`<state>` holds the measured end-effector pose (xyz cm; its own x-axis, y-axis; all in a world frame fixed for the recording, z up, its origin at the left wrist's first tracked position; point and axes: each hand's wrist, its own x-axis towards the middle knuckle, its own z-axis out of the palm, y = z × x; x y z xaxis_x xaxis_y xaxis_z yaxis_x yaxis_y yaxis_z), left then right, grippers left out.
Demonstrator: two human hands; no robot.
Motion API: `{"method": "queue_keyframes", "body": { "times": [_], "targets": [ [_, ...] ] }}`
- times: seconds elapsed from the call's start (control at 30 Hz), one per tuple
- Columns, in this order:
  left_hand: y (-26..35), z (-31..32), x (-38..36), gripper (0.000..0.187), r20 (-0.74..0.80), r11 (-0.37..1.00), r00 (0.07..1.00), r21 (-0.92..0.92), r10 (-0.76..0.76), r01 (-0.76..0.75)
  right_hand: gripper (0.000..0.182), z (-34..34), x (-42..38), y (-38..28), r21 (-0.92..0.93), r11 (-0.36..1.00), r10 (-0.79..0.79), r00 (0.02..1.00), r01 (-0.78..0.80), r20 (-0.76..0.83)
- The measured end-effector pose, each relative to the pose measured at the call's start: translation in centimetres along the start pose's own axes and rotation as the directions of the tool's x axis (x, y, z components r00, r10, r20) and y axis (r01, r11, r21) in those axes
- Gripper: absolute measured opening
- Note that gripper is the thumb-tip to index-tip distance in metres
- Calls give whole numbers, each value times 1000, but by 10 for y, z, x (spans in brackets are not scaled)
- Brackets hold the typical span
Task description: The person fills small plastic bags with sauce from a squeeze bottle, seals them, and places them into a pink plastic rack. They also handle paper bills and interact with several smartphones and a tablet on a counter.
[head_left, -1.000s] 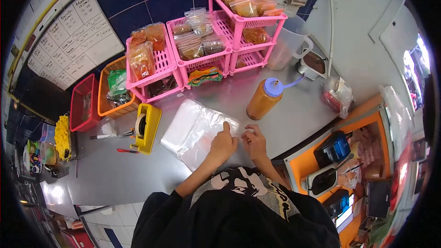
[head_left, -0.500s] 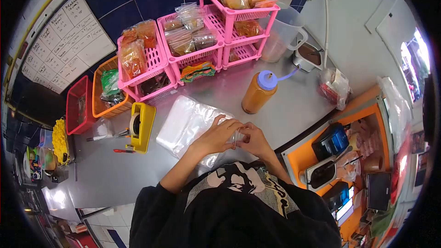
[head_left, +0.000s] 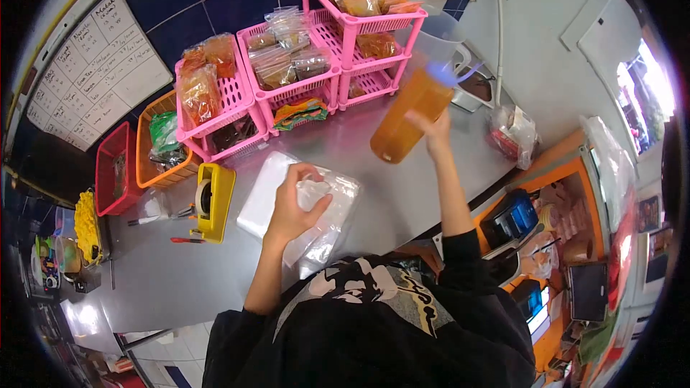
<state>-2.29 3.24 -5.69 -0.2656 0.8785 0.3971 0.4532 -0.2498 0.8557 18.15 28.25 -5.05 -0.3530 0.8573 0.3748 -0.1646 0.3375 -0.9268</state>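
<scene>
My left hand point(head_left: 295, 208) is curled round a clear plastic bag point(head_left: 310, 192), above a stack of clear plastic bags point(head_left: 266, 187) on the metal counter. To the right, my right hand point(head_left: 433, 133) grips a squeeze bottle point(head_left: 410, 118) of orange-brown liquid with a blue-purple cap. The bottle is raised and tilted, its top leaning right, near the pink racks and the clear jug.
Pink racks point(head_left: 262, 93) with filled packets stand at the back. On the left are a yellow tape dispenser point(head_left: 224, 205), an orange basket point(head_left: 171, 172) and a red basket point(head_left: 108, 197). A metal container point(head_left: 471, 97) and a wrapped packet point(head_left: 512, 136) are at right.
My hands have come apart. My right hand has moved up and right and taken hold of the bottle, now lifted and tilted. My left hand has shifted left with a bag.
</scene>
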Motion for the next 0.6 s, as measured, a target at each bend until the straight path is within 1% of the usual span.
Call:
{"method": "queue_keyframes", "body": {
  "times": [0.03, 0.07, 0.1, 0.13, 0.17, 0.2, 0.23, 0.27, 0.3, 0.33, 0.4, 0.43, 0.47, 0.53, 0.57, 0.6],
  "targets": [
    [0, -2, -2, 49, -42, 993, 999, -122, -12, 6, 70, -6, 17, -24, 118, 993, -8, 1000, 10, -17],
    [0, -4, -3, 49, -32, 991, 999, -132, -6, 2, 67, -12, 34, -48, 175, 982, -70, 997, 73, -22],
    [1, -7, -3, 50, -13, 981, 998, -186, -59, 55, 64, -18, 50, -74, 230, 963, -134, 991, 137, -30],
    [2, -9, -3, 51, 8, 965, 994, -237, -109, 108, 65, -20, 63, -104, 216, 960, -172, 984, 179, -50],
    [4, -9, -3, 47, 14, 961, 994, -254, -112, 112, 67, -22, 75, -133, 203, 954, -212, 975, 221, -68],
    [2, -8, -2, 47, 22, 960, 995, -261, -102, 104, 66, -25, 87, -158, 203, 943, -263, 964, 264, -34],
    [-1, -6, -2, 43, -2, 959, 997, -272, -81, 78, 66, -28, 98, -180, 205, 930, -313, 950, 306, 2],
    [-3, -5, -2, 38, -29, 958, 998, -281, -61, 51, 64, -30, 109, -198, 204, 922, -336, 942, 328, 5],
    [-3, -4, -2, 29, -35, 954, 998, -295, -58, 45, 62, -31, 119, -214, 204, 914, -359, 933, 350, 9],
    [-4, -5, 0, 29, -33, 953, 998, -300, -51, 39, 62, -33, 127, -226, 198, 913, -365, 931, 356, 7],
    [-3, -7, 2, 20, 15, 972, 999, -231, -34, 36, 53, -34, 137, -246, 261, 931, -299, 942, 254, 150],
    [-2, -8, 3, 20, 13, 972, 999, -234, -31, 33, 55, -34, 139, -255, 227, 933, -322, 928, 278, 186],
    [-1, -9, 5, 18, 15, 969, 1000, -246, -17, 20, 55, -34, 144, -261, 224, 934, -323, 927, 279, 191],
    [3, -12, 9, 16, 11, 965, 1000, -262, -2, 5, 55, -36, 154, -271, 288, 936, -273, 932, 200, 239],
    [7, -14, 11, 17, 1, 962, 1000, -272, -16, 15, 55, -36, 156, -274, 284, 938, -273, 930, 200, 246],
    [8, -15, 14, 17, -9, 959, 1000, -281, -29, 25, 56, -37, 159, -277, 269, 940, -272, 936, 210, 222]
  ]
}}
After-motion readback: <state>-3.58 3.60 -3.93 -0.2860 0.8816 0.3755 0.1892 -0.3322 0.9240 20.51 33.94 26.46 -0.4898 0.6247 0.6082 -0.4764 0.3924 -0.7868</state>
